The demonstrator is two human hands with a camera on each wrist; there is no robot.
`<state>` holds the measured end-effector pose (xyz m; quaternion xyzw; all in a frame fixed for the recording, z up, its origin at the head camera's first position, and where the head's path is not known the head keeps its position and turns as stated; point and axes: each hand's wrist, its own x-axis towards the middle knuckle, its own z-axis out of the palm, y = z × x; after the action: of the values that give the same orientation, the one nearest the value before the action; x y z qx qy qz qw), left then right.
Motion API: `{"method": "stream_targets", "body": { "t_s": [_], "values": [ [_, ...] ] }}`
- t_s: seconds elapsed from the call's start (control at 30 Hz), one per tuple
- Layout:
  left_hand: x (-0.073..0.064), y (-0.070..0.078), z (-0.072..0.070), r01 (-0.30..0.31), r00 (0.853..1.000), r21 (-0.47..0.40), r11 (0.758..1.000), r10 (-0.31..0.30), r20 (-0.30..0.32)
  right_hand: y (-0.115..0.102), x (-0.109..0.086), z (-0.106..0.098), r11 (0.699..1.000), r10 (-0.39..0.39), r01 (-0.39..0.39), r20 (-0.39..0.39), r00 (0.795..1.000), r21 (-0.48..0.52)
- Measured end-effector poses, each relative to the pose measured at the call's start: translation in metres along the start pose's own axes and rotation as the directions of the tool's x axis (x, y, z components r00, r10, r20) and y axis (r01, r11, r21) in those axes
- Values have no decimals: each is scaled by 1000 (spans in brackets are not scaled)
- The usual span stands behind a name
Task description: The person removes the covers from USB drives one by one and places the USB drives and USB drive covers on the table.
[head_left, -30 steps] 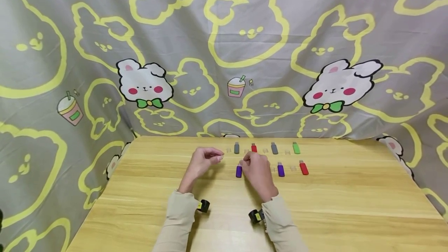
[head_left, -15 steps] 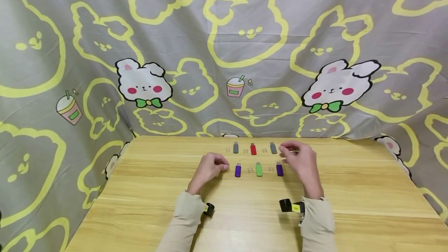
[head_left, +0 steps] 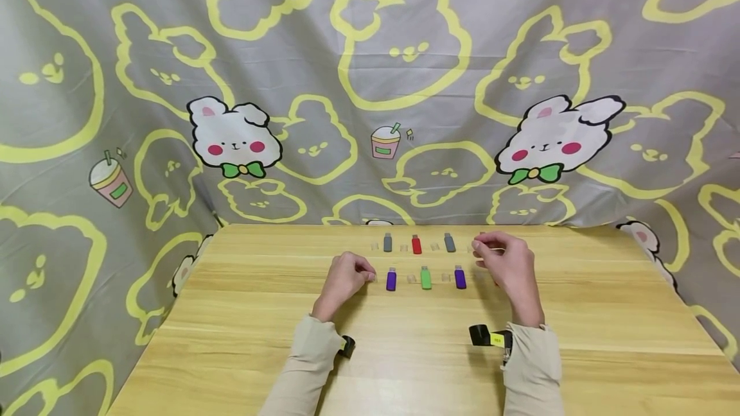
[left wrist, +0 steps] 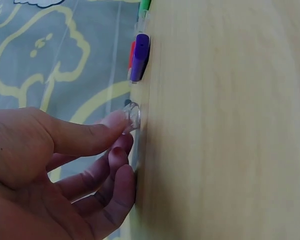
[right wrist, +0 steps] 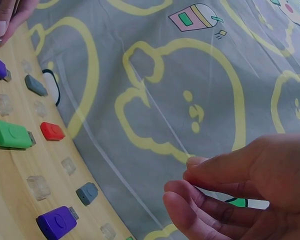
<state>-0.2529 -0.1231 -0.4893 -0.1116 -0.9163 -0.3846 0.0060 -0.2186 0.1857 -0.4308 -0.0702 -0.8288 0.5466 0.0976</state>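
Observation:
In the head view my left hand pinches a small clear cap between thumb and fingers, low over the table beside a purple USB stick. My right hand hovers at the right end of the two rows with loosely bent fingers, and nothing shows between them in the right wrist view. The front row also has a green USB stick and another purple USB stick. Behind lie a grey USB stick, a red USB stick and another grey USB stick.
Several clear caps, such as this cap and this back-row cap, lie between the sticks. The right hand covers most of the rows' right end. A patterned curtain hangs behind the wooden table.
My right hand has moved from the middle of the front row to the right end, uncovering the green stick. My left hand has come rightward and nearer with the cap.

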Motion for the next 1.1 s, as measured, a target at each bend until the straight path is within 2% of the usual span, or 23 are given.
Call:
{"method": "stream_targets", "body": {
  "t_s": [0.2,0.4,0.5,0.6,0.67,0.77,0.87,0.97,1.1],
  "values": [
    [1,-2,4,-25,999,15,1000,25,-28,3,0,2,1000,4,-4,4,1000,-12],
    [1,-5,-3,27,999,-56,998,-26,24,7,1,4,998,-17,17,-4,1000,-62],
    [3,-6,-12,26,999,-83,996,-25,23,6,4,9,991,-67,62,-37,997,-115],
    [6,-8,-22,2,1000,-104,995,-4,-18,4,9,16,980,-137,128,-49,989,-150],
    [7,-9,-27,-24,998,-108,994,18,-57,4,12,21,971,-190,184,-26,981,-155],
    [6,-13,-33,-59,996,-77,995,53,-76,9,12,24,945,-264,265,34,964,-193],
    [7,-18,-39,-105,993,-7,994,105,-50,19,10,19,905,-315,330,99,944,-268],
    [9,-23,-44,-152,988,69,986,154,-27,29,10,10,861,-347,382,161,924,-335],
    [10,-30,-51,-162,985,173,971,169,-27,44,13,-3,787,-397,465,245,885,-405]
  ]
}}
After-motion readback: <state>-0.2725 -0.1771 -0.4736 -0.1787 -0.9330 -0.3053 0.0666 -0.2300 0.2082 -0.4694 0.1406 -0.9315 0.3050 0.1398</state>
